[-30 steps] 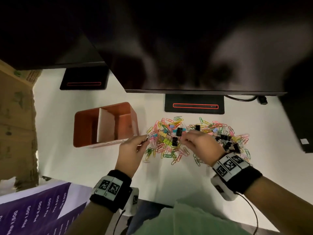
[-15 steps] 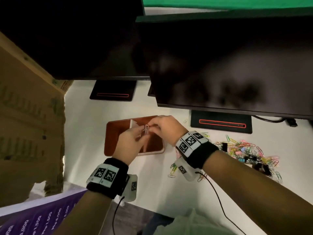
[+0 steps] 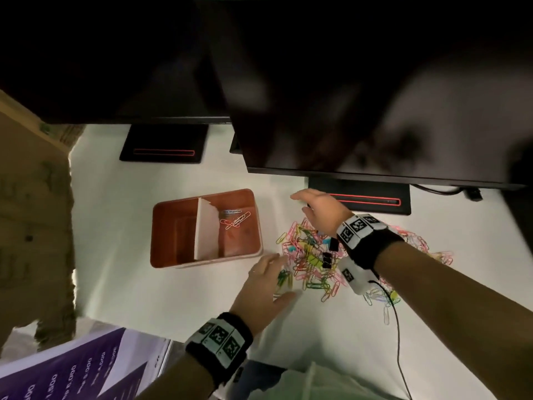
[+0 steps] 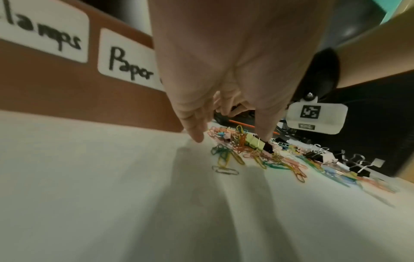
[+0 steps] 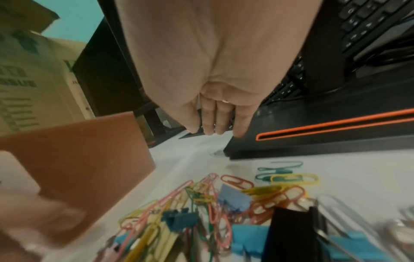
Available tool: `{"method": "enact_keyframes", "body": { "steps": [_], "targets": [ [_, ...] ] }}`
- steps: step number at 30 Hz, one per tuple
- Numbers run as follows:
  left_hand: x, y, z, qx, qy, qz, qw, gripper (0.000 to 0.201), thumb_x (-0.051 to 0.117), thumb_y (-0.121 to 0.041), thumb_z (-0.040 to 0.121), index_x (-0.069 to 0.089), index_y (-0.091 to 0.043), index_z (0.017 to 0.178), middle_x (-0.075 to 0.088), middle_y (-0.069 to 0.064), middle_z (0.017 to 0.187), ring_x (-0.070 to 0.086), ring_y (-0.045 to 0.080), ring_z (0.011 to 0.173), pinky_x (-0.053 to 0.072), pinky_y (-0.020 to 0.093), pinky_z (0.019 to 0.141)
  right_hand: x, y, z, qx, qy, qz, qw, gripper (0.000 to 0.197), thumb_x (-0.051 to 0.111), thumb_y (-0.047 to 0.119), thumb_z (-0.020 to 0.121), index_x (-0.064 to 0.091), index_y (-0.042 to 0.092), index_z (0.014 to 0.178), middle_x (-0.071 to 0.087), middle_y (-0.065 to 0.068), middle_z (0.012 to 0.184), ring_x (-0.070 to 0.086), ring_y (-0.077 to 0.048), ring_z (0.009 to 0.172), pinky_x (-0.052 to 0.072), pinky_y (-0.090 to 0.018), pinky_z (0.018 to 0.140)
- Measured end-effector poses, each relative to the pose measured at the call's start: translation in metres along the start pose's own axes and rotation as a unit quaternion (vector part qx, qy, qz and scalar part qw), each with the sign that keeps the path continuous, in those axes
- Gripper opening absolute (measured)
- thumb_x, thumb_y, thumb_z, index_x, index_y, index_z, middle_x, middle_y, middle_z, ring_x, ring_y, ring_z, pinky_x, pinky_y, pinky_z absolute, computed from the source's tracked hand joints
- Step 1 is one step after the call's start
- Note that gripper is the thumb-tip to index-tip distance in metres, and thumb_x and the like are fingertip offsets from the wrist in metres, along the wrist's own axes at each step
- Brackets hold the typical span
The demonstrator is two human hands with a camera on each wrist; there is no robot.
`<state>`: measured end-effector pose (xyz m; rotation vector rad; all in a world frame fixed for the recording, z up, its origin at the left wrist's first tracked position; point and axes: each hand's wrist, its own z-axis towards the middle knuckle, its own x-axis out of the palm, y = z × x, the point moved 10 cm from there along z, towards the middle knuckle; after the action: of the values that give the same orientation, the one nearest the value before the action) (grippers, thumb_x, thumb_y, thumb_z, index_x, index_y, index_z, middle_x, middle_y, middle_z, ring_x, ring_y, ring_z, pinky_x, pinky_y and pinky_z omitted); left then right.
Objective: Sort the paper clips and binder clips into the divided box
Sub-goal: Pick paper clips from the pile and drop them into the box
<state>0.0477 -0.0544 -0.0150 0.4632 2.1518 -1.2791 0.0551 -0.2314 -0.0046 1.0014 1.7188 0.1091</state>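
The brown divided box point(image 3: 161, 226) stands left of centre, split by a white divider point(image 3: 206, 229). A few paper clips point(image 3: 235, 219) lie in its right compartment. Its front wall point(image 4: 89, 99) carries the labels "clamps" and "Paper". A colourful pile of paper clips point(image 3: 305, 264) mixed with black binder clips point(image 3: 327, 259) spreads to the right of the box. My left hand point(image 3: 284, 277) hovers open at the pile's left edge, fingers point(image 4: 197, 134) spread, holding nothing. My right hand point(image 3: 300, 203) is open above the pile's far side, its straight fingers point(image 5: 215, 124) empty.
A black monitor stand with a red stripe point(image 3: 360, 197) sits just behind the right hand, and a second stand point(image 3: 164, 145) is further left. Monitors overhang the back of the desk. A cardboard box point(image 3: 31, 197) stands at the left, a purple sheet point(image 3: 72, 370) at the near left.
Half a second ago both hands were over the box with a paper clip pinched between them. Now both hands are back at the pile, empty, and clips lie in the right compartment.
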Motion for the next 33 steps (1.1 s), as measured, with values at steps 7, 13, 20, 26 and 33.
{"method": "enact_keyframes", "body": {
  "steps": [7, 13, 20, 26, 33],
  "targets": [
    [0.013, 0.007, 0.044, -0.047, -0.028, 0.086, 0.995, 0.09, 0.056, -0.057, 0.081, 0.007, -0.02, 0.147, 0.007, -0.003, 0.157, 0.008, 0.022, 0.143, 0.019, 0.041, 0.115, 0.024, -0.006, 0.019, 0.071, 0.062, -0.114, 0.989, 0.067, 0.041, 0.005, 0.093, 0.006, 0.014, 0.149, -0.005, -0.007, 0.159, -0.001, -0.021, 0.147, 0.011, -0.034, 0.119],
    [0.005, 0.012, 0.052, -0.008, -0.075, 0.074, 0.994, 0.057, 0.065, -0.028, 0.083, 0.044, -0.015, 0.134, 0.038, 0.002, 0.143, 0.036, 0.023, 0.129, 0.031, 0.032, 0.109, 0.038, -0.002, 0.021, 0.069, 0.065, -0.181, 0.979, 0.062, 0.042, 0.012, 0.092, 0.013, 0.002, 0.146, 0.006, -0.017, 0.157, 0.005, -0.029, 0.146, 0.016, -0.041, 0.118],
    [-0.008, 0.014, 0.048, 0.019, -0.125, 0.018, 0.992, 0.023, 0.066, -0.008, 0.08, 0.065, -0.012, 0.102, 0.059, 0.003, 0.101, 0.054, 0.016, 0.094, 0.045, 0.021, 0.085, 0.054, -0.01, -0.012, -0.024, 0.12, -0.142, 0.982, 0.053, 0.039, -0.007, 0.088, 0.038, 0.007, 0.139, 0.022, -0.006, 0.155, 0.027, -0.028, 0.139, 0.03, -0.037, 0.114],
    [-0.009, 0.026, 0.046, -0.051, -0.13, -0.052, 0.989, 0.031, 0.068, -0.009, 0.08, 0.061, -0.011, 0.11, 0.064, 0.006, 0.097, 0.058, 0.017, 0.088, 0.046, 0.026, 0.083, 0.051, 0.001, -0.013, -0.041, 0.087, -0.09, 0.991, 0.032, 0.049, 0.015, 0.094, 0.055, 0.011, 0.125, 0.051, -0.008, 0.122, 0.051, -0.027, 0.112, 0.044, -0.038, 0.096],
    [-0.009, 0.029, 0.049, -0.067, -0.1, -0.042, 0.992, 0.019, 0.07, -0.008, 0.078, 0.065, -0.008, 0.096, 0.062, 0.004, 0.086, 0.055, 0.015, 0.077, 0.043, 0.021, 0.073, 0.058, -0.007, -0.018, 0.016, 0.115, -0.066, 0.991, 0.037, 0.054, -0.001, 0.085, 0.054, 0.014, 0.118, 0.057, -0.007, 0.121, 0.054, -0.024, 0.11, 0.046, -0.031, 0.093]
  ]
}}
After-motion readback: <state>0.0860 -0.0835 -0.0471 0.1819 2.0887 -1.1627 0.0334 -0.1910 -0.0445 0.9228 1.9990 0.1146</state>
